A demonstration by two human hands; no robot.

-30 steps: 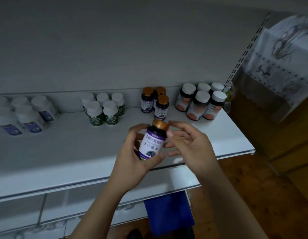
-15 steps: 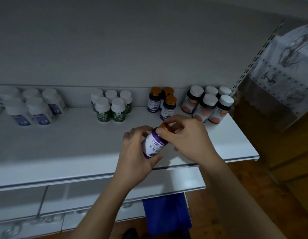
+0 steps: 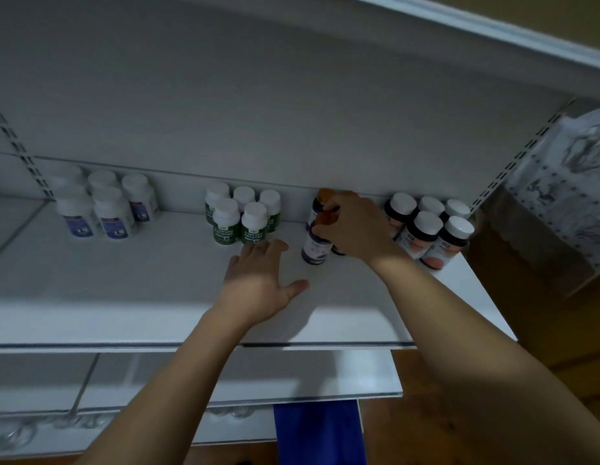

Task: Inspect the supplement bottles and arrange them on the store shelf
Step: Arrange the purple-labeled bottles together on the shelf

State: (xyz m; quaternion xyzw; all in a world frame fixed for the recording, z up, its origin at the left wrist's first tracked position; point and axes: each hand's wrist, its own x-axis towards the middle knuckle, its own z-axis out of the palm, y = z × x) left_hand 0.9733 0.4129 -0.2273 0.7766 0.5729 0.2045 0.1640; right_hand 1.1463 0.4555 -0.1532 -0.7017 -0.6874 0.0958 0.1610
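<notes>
My right hand [image 3: 355, 229] pinched the purple-label bottle [image 3: 313, 248] by its cap, base at or just above the shelf [image 3: 157, 280], beside the orange-capped bottles [image 3: 323, 196]. My left hand [image 3: 258, 283] lay flat, fingers spread, empty. Risk: a top-only grip (tall, narrow body) could tip it into its neighbours on release.

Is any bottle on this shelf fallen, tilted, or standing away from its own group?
Nothing stands out. The blue-label bottles, green-label bottles and orange-label bottles stand upright in tidy clusters on the shelf. The right hand grips the purple-label bottle by its cap, upright beside the other orange-capped bottles.
</notes>
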